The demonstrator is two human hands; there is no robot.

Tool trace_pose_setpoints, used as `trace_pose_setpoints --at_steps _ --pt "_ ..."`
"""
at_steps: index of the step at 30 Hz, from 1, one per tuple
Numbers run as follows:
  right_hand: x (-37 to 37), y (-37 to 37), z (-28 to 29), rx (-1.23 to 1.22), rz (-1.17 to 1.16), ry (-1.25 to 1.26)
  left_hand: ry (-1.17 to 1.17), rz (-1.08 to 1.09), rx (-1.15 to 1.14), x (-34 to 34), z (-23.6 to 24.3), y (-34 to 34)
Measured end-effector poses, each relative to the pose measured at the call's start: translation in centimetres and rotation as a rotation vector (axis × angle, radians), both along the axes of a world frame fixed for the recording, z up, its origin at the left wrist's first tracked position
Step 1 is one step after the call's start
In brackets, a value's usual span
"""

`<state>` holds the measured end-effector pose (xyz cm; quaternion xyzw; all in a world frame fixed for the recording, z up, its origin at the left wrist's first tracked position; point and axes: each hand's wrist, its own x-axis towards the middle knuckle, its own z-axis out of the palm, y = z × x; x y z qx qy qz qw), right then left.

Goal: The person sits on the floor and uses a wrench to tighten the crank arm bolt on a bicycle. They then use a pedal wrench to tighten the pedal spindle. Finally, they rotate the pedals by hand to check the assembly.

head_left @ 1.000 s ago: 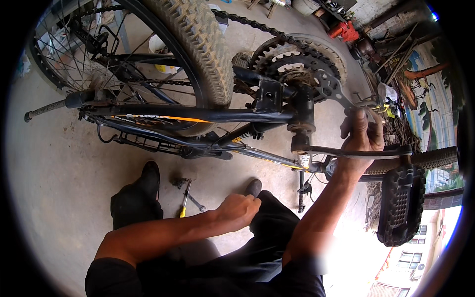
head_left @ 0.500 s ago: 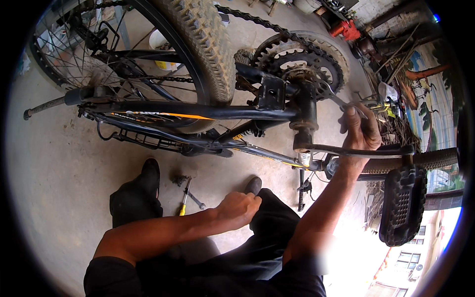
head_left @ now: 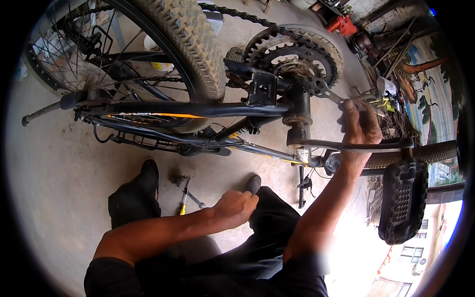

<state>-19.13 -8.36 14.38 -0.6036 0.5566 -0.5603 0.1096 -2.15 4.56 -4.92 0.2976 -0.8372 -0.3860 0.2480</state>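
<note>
A black bicycle frame (head_left: 163, 109) stretches across the view, with chainrings (head_left: 297, 54) on the far side of the bottom bracket shell (head_left: 298, 96). My right hand (head_left: 361, 123) reaches up behind the crank arm (head_left: 356, 145), pinching the end of a flat metal wrench with holes (head_left: 324, 91). The wrench's other end lies beside the shell, near the chainrings; whether it engages anything is unclear. My left hand (head_left: 235, 208) is closed in a fist near my knee, apart from the bicycle; its inner side is hidden.
A pedal (head_left: 404, 203) juts out at the right, close to my right forearm. The knobbly rear tyre (head_left: 190, 49) stands at the upper left. On the floor lie a yellow-handled screwdriver (head_left: 184, 198) and a metal wrench (head_left: 196, 200). Clutter with a red vise-like tool (head_left: 341, 24) lines the far right.
The bicycle appears slightly further left in the view. The wrench has turned a little, showing more of its flat, holed face. My left hand stays near my knee.
</note>
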Motion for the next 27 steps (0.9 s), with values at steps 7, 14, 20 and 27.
trace_pose_setpoints --at_steps 7,14,20,27 --pt "0.2 -0.1 -0.1 -0.001 0.021 -0.018 -0.063 -0.012 0.033 -0.1 -0.3 0.1" --pt "-0.5 -0.1 -0.4 0.023 0.033 -0.015 -0.066 -0.004 0.007 0.0 -0.3 0.3" --pt "0.3 -0.3 -0.5 -0.012 0.049 -0.084 0.031 0.022 -0.056 0.1 -0.1 0.2" --pt "-1.0 -0.5 -1.4 0.078 0.026 0.003 0.04 0.043 -0.056 -0.5 -0.7 0.3"
